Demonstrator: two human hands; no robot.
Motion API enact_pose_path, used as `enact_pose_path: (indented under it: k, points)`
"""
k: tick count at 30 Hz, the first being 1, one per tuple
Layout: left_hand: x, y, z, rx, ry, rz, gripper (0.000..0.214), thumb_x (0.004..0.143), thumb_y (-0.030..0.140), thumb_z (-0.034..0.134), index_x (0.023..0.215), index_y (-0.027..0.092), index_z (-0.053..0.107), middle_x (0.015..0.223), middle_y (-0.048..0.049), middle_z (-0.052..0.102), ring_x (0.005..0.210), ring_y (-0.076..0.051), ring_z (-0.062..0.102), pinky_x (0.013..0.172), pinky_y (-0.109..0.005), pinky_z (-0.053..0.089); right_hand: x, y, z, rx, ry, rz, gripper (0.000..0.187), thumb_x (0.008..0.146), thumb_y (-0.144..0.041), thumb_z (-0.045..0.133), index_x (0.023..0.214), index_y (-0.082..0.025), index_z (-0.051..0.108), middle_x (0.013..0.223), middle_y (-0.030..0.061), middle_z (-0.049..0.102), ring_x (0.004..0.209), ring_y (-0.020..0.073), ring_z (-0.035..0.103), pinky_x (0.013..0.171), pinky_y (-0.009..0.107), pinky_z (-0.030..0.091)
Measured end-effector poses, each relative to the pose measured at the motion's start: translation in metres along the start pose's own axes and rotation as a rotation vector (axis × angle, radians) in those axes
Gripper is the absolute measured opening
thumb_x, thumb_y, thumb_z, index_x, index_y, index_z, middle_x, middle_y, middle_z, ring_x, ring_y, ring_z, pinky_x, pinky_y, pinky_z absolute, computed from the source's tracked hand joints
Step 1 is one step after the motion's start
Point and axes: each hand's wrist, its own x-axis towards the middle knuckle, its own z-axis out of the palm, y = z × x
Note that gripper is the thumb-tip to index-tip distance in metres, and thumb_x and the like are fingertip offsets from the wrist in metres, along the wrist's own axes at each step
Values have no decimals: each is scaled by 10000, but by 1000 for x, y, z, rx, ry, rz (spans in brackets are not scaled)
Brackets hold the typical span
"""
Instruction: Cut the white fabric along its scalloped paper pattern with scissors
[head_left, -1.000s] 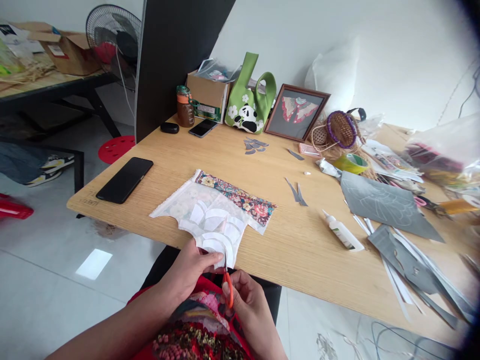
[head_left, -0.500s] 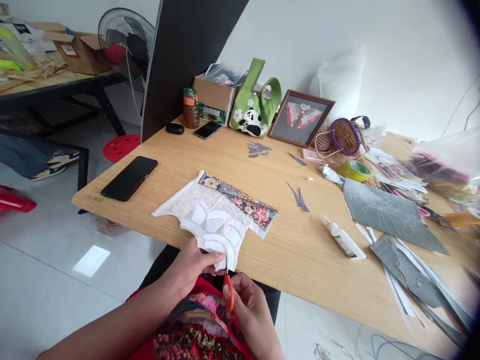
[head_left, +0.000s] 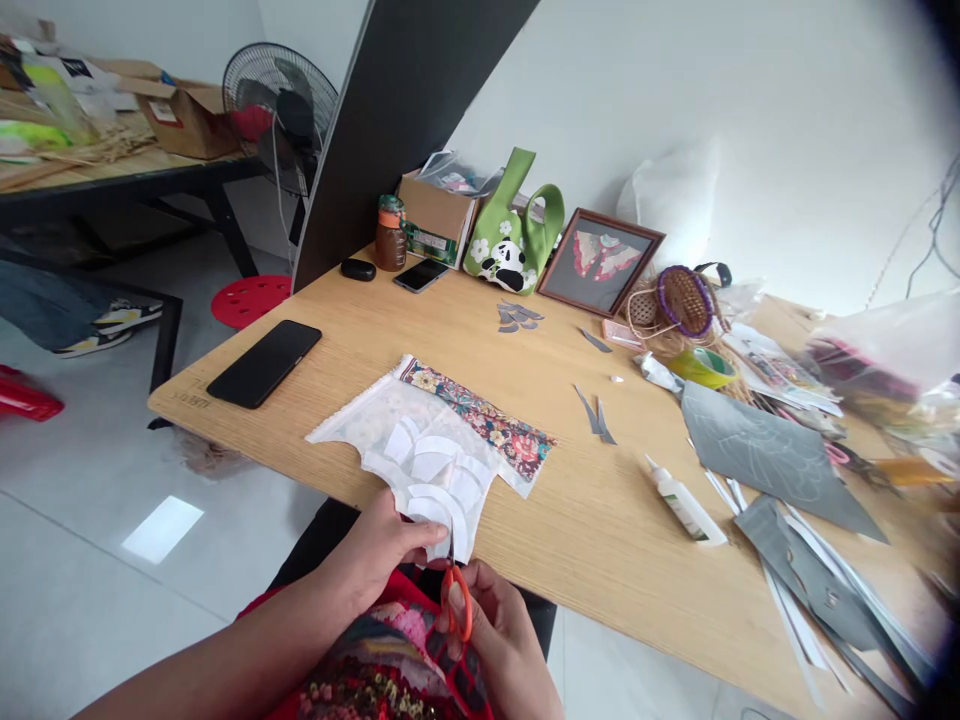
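Observation:
My left hand [head_left: 394, 540] is closed on the near edge of a piece of fabric [head_left: 480, 468], thumb on top. White backing faces up on most of it, with several curved white paper pieces on it; a floral-print strip [head_left: 480, 412] runs along its far side. In my right hand [head_left: 491, 610] are orange-handled scissors [head_left: 457, 603], with fingers in the loops. Their blades lie at the fabric's near edge, beside a curved white piece and just right of my left thumb. The blade tips are partly hidden by the fabric.
A black phone [head_left: 265, 363] lies on the left of the table. Toward the right are a white glue bottle [head_left: 686, 505], grey cut slivers [head_left: 596, 413] and grey sheets [head_left: 772, 455]. Behind stand a green panda bag [head_left: 510, 240] and a picture frame [head_left: 600, 262].
The scissor handles look spread wider than before. Both hands stay at the fabric's near edge. The whole view has shifted slightly, with the background sitting lower.

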Motion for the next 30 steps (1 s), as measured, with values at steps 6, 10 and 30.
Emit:
enact_pose_path:
  k: [6,10,30]
  points:
    - [0,3,1,22,12,-29,398,605,216,747,977,147,622,777,-27,672,699,-184,620,666,-319,517,1,-7,2,-11,-3,17,536,722,-658,705,752,-154,523,646,10,581,513,73,439,525,222,344]
    - [-2,5,4,3,25,-34,391,571,209,739,941,144,630,768,-26,673,696,-186,621,655,-318,520,3,-6,1,-35,-9,10,555,701,-681,705,729,-163,508,631,7,578,488,71,441,509,223,353]
    - [-4,7,3,-6,8,-36,378,586,198,744,945,143,638,777,-32,679,717,-198,625,661,-335,540,1,-4,-2,-4,-10,39,529,735,-647,706,748,-162,497,601,-24,552,505,64,421,528,210,329]
